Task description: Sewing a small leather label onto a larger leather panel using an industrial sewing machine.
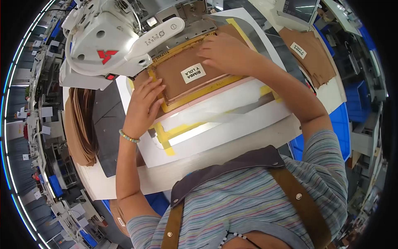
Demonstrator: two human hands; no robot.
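Observation:
A brown fabric panel with a white printed label lies inside a yellow-edged template frame under the head of a white sewing machine. My left hand, a beaded bracelet at its wrist, rests with outstretched fingers on the frame's left edge, close to the machine head. On the far right part of the panel lies my right hand, palm down, fingers slightly bent and apart. Neither hand grips anything that I can see. The right fingertips touch the fabric near the frame's far edge.
A stack of brown fabric pieces hangs over the table's left side. More brown pieces with a white label lie at the right, near a screen. Blue bins stand below the table. Clear sheeting with yellow tape extends toward me.

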